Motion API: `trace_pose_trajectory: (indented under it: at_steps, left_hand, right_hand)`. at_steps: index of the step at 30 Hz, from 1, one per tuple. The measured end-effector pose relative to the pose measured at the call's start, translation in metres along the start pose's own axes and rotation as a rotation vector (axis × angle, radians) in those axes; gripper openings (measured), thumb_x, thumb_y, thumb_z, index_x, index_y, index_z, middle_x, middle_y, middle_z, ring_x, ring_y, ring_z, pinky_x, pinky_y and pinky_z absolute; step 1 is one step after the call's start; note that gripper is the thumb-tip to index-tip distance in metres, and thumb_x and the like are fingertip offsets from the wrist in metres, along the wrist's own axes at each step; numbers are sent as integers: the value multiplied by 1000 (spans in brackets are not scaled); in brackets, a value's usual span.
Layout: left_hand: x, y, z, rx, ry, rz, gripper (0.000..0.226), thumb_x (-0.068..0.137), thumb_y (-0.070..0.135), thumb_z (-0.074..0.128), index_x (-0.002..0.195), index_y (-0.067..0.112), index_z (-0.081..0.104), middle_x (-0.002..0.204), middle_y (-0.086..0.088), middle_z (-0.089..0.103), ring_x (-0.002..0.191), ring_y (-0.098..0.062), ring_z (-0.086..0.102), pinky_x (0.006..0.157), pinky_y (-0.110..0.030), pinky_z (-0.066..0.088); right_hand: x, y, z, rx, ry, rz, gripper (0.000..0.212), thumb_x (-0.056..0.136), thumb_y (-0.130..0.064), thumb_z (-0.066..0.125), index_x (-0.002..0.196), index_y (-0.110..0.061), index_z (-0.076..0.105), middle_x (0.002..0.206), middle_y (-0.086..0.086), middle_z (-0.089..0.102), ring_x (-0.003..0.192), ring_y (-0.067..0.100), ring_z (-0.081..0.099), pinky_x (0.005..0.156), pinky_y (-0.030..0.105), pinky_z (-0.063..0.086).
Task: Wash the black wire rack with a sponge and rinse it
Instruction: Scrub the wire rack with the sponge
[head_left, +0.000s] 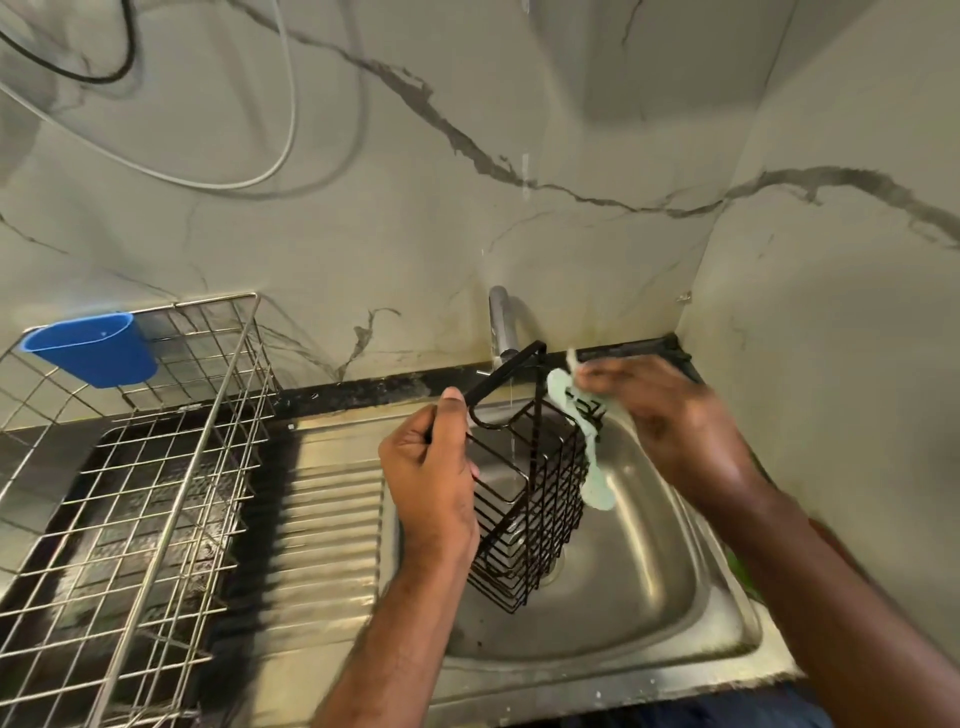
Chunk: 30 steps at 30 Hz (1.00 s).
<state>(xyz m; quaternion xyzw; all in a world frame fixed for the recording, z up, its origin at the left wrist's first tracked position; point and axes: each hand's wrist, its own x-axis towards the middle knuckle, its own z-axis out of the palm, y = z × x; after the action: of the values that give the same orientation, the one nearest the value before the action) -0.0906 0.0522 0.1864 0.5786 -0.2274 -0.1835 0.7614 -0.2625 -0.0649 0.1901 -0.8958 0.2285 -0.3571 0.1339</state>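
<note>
The black wire rack hangs tilted over the steel sink basin. My left hand grips the rack's black hook bar at its upper left. My right hand holds a thin pale green sponge against the rack's upper right side; the sponge drapes down over the wires. A thin stream of water falls from the tap through the rack's open top.
A steel wire dish drainer stands on the left over the ribbed draining board, with a blue plastic cup hooked on its back rail. Marble walls close in behind and on the right. Cables hang on the wall at upper left.
</note>
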Motion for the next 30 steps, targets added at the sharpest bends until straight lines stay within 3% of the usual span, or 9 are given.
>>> trace_pose_trajectory:
  at_steps: [4, 6, 9, 13, 17, 19, 21, 27, 30]
  left_hand:
    - [1, -2, -1, -1, 5, -17, 45, 97, 10, 62, 58, -2, 43, 45, 8, 28, 41, -13, 23, 38, -30, 27]
    - [1, -5, -1, -5, 16, -30, 49, 97, 11, 63, 60, -9, 39, 47, 5, 28, 42, -29, 25, 39, -33, 25]
    - [2, -7, 0, -16, 47, -51, 47, 97, 14, 63, 60, -7, 42, 50, -4, 28, 45, -47, 29, 40, -31, 29]
    - [2, -5, 1, -49, 40, -95, 47, 96, 16, 65, 53, 15, 47, 48, 2, 30, 48, -25, 27, 39, -29, 29]
    - [1, -5, 1, -58, 20, -92, 42, 95, 14, 65, 58, 4, 49, 48, 3, 30, 45, -16, 25, 38, -27, 27]
    - [1, -5, 2, -43, 15, -78, 42, 96, 14, 64, 64, -8, 48, 49, 3, 28, 44, -16, 24, 39, -28, 25]
    - [1, -6, 2, -30, 18, -78, 44, 96, 13, 64, 64, -11, 46, 49, 4, 28, 44, -14, 23, 39, -28, 24]
    - [6, -9, -2, -32, 71, -113, 39, 94, 16, 66, 65, -7, 52, 54, -4, 33, 48, -17, 26, 40, -27, 27]
    - [1, -10, 2, -14, 44, -74, 50, 96, 14, 64, 66, -16, 38, 59, -11, 30, 49, -20, 23, 44, -30, 26]
  right_hand:
    - [1, 6, 3, 29, 11, 101, 43, 86, 12, 65, 120, -14, 71, 122, 1, 69, 114, 13, 64, 96, 40, 55]
    - [-3, -9, 8, 54, 69, 109, 40, 90, 9, 60, 123, -12, 70, 125, 2, 67, 117, 14, 62, 98, 38, 54]
    - [-12, -29, 12, 81, 98, 93, 37, 98, -17, 55, 134, -11, 62, 137, 1, 58, 125, 16, 53, 101, 31, 48]
    - [-18, -20, 14, 42, -23, 82, 42, 95, -32, 57, 137, -23, 60, 154, -1, 38, 133, 20, 41, 101, 33, 43]
    - [-12, -4, 1, -7, -99, 0, 33, 89, -21, 68, 122, -20, 71, 145, 2, 51, 125, 25, 52, 91, 45, 54]
    - [-12, 3, -4, -130, -154, -122, 42, 86, -2, 70, 124, -21, 70, 141, 3, 53, 127, 21, 51, 92, 36, 53]
    - [-14, 5, -11, -184, -175, -156, 49, 86, 4, 68, 127, -23, 67, 141, 1, 52, 129, 16, 48, 93, 28, 46]
    - [-13, 2, -16, -36, 96, -57, 26, 88, 11, 68, 108, -4, 75, 125, 9, 67, 115, 20, 65, 92, 36, 55]
    - [-1, -9, -11, 131, 200, 100, 32, 91, -1, 68, 121, -9, 67, 123, 1, 68, 108, 11, 68, 88, 27, 57]
